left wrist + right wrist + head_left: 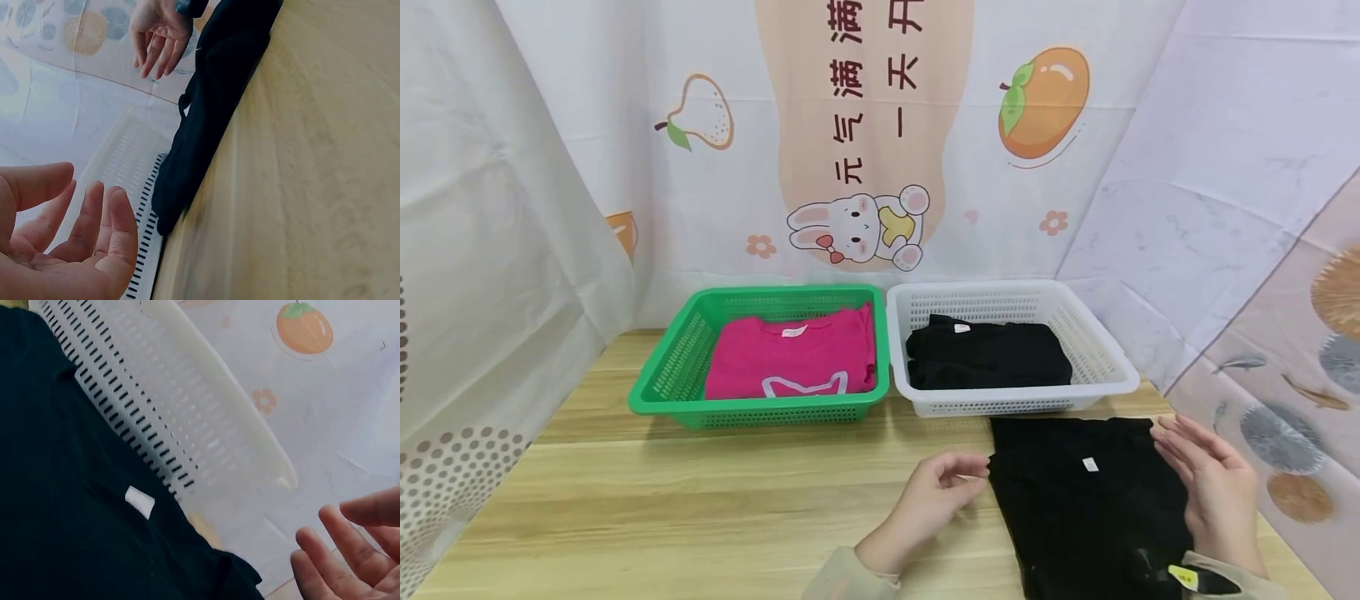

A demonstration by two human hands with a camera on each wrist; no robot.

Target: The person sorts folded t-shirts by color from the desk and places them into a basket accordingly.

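Note:
A folded black shirt (1090, 508) with a small white label lies on the wooden table in front of the white basket, its far edge close to the basket's wall. My left hand (936, 492) is at the shirt's left edge, fingers loosely bent with nothing between them; the left wrist view shows a gap between these fingers and the cloth. On the other side, my right hand (1213, 479) hovers by the shirt's far right corner. Its relaxed fingers (337, 562) are apart from the black fabric in the right wrist view and hold nothing.
The white basket (1105, 354) holds another folded black garment (992, 357). Left of it stands a green basket (662, 354) with a folded pink shirt (790, 354). Printed curtains (700, 208) hang behind and along both sides of the wooden table (700, 500).

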